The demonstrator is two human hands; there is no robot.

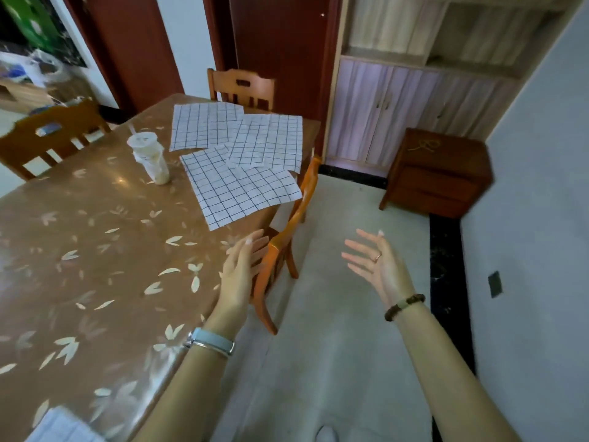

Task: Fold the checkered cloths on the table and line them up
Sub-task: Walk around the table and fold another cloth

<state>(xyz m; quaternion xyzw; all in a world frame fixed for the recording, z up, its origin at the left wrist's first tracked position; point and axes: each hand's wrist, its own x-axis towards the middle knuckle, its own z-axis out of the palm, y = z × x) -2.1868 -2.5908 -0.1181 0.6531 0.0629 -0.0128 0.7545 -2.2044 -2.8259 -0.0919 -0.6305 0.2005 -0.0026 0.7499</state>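
Three checkered cloths (242, 154) lie unfolded and overlapping at the table's (95, 250) far right corner. The nearest cloth (239, 193) pokes past the right edge above the orange chair (287, 244), the middle cloth (271, 141) overlaps it, and the far cloth (204, 126) sits by the far edge. Both hands hold nothing, fingers spread: the left hand (239, 269) over the right edge, the right hand (379, 266) over the floor. Tugging the nearest cloth could drag its neighbours or slide it off (it already overhangs). A swept cloth could tip the lidded plastic cup (151, 157) just beside it.
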